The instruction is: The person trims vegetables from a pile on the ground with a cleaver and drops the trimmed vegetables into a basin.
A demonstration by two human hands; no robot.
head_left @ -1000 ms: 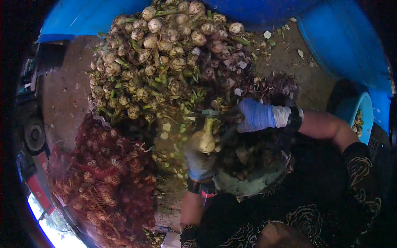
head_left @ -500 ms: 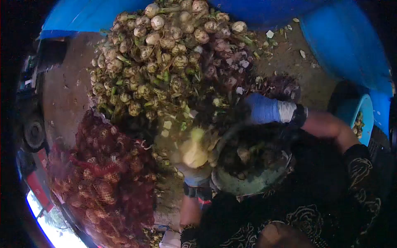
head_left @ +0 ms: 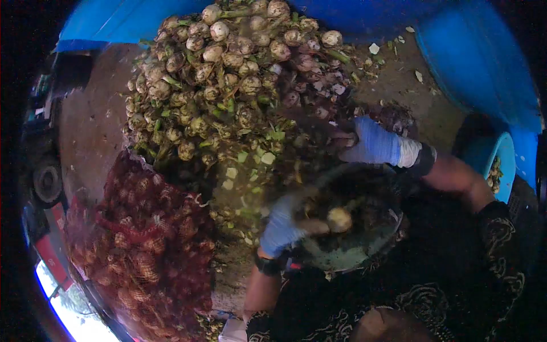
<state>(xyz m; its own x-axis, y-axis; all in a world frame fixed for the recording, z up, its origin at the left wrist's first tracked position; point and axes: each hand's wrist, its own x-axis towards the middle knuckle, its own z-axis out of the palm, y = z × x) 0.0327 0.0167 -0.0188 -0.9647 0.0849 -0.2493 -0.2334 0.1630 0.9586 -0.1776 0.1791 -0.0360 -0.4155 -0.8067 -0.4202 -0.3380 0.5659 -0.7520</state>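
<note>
My left hand (head_left: 283,224), in a blue-and-white glove, reaches over the left rim of a greenish bucket (head_left: 342,259). Its fingers are stretched out and partly blurred, with nothing seen in them. Just beyond the fingertips, a pale onion (head_left: 339,219) sits in the bucket among darker contents. Higher up, my right hand (head_left: 369,142), also gloved, is near the lower right of a big heap of onions (head_left: 228,85). Its fingers are curled; whatever they hold is dark and blurred. Cut green and whitish pieces (head_left: 242,174) lie on the ground between heap and bucket.
Red mesh sacks (head_left: 154,245) full of onions stand at the left. Blue barrels (head_left: 473,62) are at the back right. A light blue tub (head_left: 504,165) with pale pieces inside stands at the far right. Loose scraps (head_left: 374,49) dot the floor.
My left hand has moved right and slightly up to the bucket and let go of a pale onion with a green top. My right hand has shifted slightly right and up.
</note>
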